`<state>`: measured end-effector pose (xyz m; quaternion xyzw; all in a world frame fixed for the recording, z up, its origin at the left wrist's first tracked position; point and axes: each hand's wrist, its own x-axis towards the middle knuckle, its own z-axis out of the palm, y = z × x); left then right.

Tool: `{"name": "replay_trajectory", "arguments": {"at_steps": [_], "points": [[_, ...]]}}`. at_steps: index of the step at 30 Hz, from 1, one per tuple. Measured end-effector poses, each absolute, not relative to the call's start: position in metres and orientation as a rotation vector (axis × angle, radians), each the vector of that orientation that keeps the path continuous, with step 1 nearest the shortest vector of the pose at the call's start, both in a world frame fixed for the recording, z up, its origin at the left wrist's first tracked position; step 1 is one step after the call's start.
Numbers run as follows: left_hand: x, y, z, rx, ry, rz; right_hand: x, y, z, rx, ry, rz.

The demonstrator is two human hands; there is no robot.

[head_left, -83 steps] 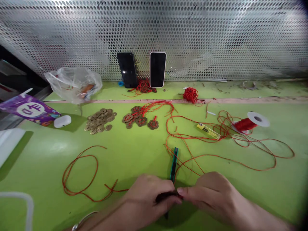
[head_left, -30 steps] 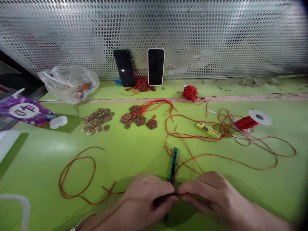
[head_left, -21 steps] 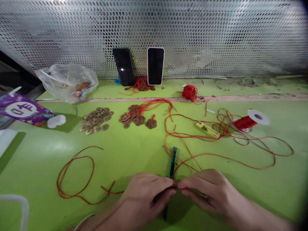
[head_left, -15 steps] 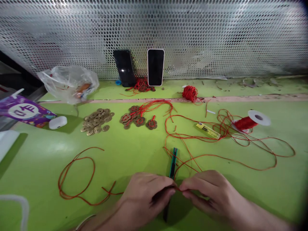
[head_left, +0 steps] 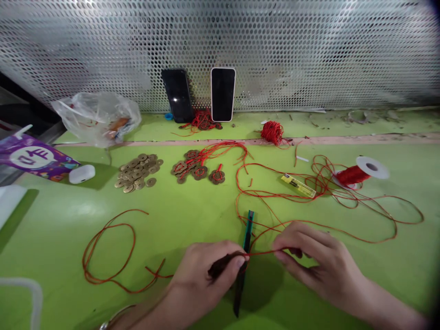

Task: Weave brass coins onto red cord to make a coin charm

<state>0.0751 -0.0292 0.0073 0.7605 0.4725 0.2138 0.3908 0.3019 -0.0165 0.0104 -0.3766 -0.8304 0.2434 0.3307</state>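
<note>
Between the thumb and fingers of my left hand [head_left: 206, 275] is a bunch of brown coins [head_left: 223, 266], seen edge-on and partly covered. My right hand [head_left: 316, 261] pinches a red cord [head_left: 263, 252], which runs taut from the coins. Under the hands lies a teal and black utility knife [head_left: 247, 233], its lower part behind my left fingers. A looped length of red cord [head_left: 85, 261] lies left of my left hand. Farther back are coin clusters bound with red cord [head_left: 199, 172] and a single bound cluster [head_left: 217, 176].
Loose coins [head_left: 137, 173] are heaped at the left, near a white case [head_left: 82, 174] and a purple carton [head_left: 37, 158]. At the right are a spool [head_left: 354, 176] and a yellow packet [head_left: 298, 186]. Two phones [head_left: 222, 94] lean on the mesh panel [head_left: 292, 55], near a red cord ball [head_left: 272, 133].
My right hand has moved right and slightly up, away from my left hand, drawing out a taut stretch of cord. My left hand has turned slightly, showing more of the coins.
</note>
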Motion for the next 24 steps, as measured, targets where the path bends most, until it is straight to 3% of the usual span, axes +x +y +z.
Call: {"name": "replay_trajectory", "arguments": {"at_steps": [14,20,24], "points": [[0.076,-0.024,0.011,1.673,1.221,0.578,0.323,0.010,0.007,-1.042,-2.256,0.346],[0.078,-0.030,0.011,1.733,1.207,0.466,0.314,0.006,0.002,-1.039,-2.407,-0.004],[0.080,-0.031,0.006,1.857,1.168,0.402,0.299,-0.009,0.001,-0.809,-2.463,0.074]]}}
